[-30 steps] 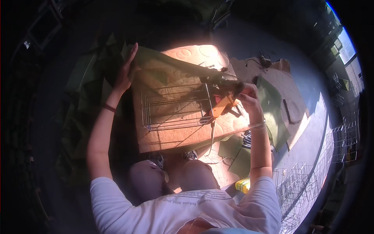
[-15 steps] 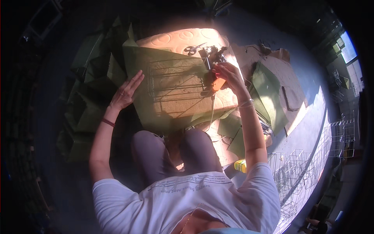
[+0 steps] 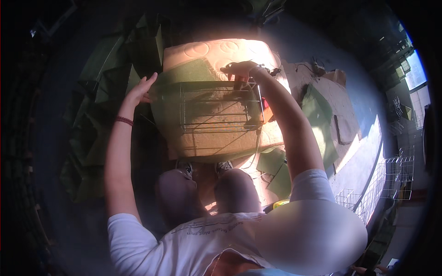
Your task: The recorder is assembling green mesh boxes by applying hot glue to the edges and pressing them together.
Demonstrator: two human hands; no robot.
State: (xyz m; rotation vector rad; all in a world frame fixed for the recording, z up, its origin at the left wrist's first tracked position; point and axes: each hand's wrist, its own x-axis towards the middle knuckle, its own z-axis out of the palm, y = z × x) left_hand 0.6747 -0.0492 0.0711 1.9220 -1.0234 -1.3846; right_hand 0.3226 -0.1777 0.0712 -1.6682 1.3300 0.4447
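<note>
Green see-through cloth (image 3: 202, 106), center of view, spans the wire rack (image 3: 222, 131); rack bars show thru it. Rack rests on the pale block (image 3: 198, 48), prob. to raise the work to hand height, just ahead of the knees (image 3: 237, 191).

L hand (image 3: 140, 92): left of center, at the cloth's left edge. Index finger extended, others partly curled; pinch vs. light contact can't be confirmed. Pos. suggests steadying that end.

R hand (image 3: 241, 70): upper center, above rack's top right corner, palm down, fingers pointing left & down near the cloth's upper edge. Fingertips not clear; can't tell if cloth is grasped. Hands set wide apart, prob. to keep the cloth flat btwn them.

Orange tool (image 3: 270, 115): right of center, beside rack's right end, mostly behind R forearm; apparently parked there for short reach. Thin cord (image 3: 259, 142) runs down over the block's near edge.

Loose green pieces (image 3: 271, 162): below the block's right corner, likely stocked for R-side access. Green boxes (image 3: 149, 43): upper left, grouped beyond L hand. Wire cages (image 3: 399, 177): lower right, well apart from the block, prob. to free working room.
</note>
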